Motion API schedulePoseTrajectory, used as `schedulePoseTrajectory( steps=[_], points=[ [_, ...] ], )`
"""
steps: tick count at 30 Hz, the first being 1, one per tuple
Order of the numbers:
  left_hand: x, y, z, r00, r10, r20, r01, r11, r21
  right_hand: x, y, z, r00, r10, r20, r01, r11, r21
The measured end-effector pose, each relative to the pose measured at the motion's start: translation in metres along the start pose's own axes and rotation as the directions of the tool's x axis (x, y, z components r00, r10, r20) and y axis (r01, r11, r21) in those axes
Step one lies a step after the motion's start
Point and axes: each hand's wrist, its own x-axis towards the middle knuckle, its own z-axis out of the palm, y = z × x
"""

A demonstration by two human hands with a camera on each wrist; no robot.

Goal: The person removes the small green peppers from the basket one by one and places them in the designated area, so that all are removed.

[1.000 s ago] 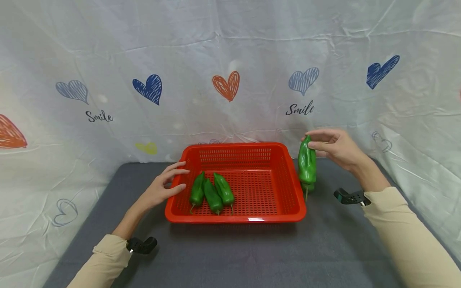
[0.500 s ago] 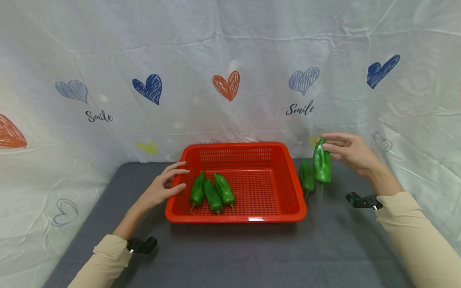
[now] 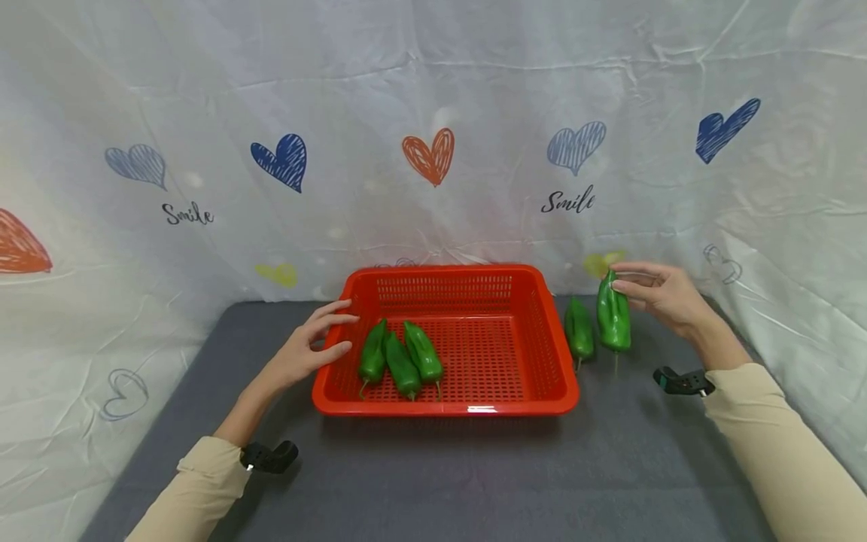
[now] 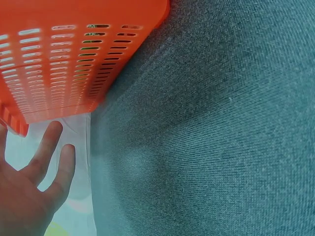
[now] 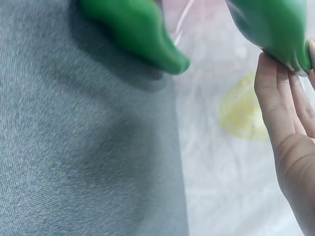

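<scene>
My right hand (image 3: 667, 297) pinches a green pepper (image 3: 613, 316) by its pointed tip, stem end downward, to the right of the red basket (image 3: 447, 409). In the right wrist view the held pepper (image 5: 275, 29) hangs at the top, between thumb and fingers. Beside it another green pepper (image 3: 579, 330) lies on the table along the basket's right side. Three green peppers (image 3: 401, 365) lie together in the left half of the basket. My left hand (image 3: 305, 348) is at the basket's left rim with fingers spread; the left wrist view shows them next to the slotted wall (image 4: 74, 64).
A dark grey cloth (image 3: 433, 482) covers the table. Behind it hangs a pale curtain (image 3: 474, 90) printed with hearts and the word Smile. The basket's right half shows its bare mesh floor.
My right hand has moved right, away from the basket, with its pepper, then slightly lower. The pepper lying beside the basket has come into full view. The left hand stays at the rim.
</scene>
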Motion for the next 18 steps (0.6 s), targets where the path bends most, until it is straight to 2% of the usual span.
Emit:
schedulePoseTrajectory(
  steps=[6,13,18],
  points=[
    [0.002,-0.001,0.0,1.0,0.01,0.0,-0.01,1.0,0.001,0.004,0.013,-0.01,0.999,0.014,0.036,-0.014,1.0,0.021],
    [0.002,0.0,-0.001,1.0,0.008,-0.001,-0.008,1.0,0.008,0.01,0.03,-0.015,0.998,0.045,0.038,-0.041,0.995,-0.093],
    [0.001,0.0,0.0,1.0,0.01,0.001,-0.01,1.0,0.004,0.013,0.039,-0.016,0.995,0.09,0.043,-0.085,0.99,-0.111]
  ],
)
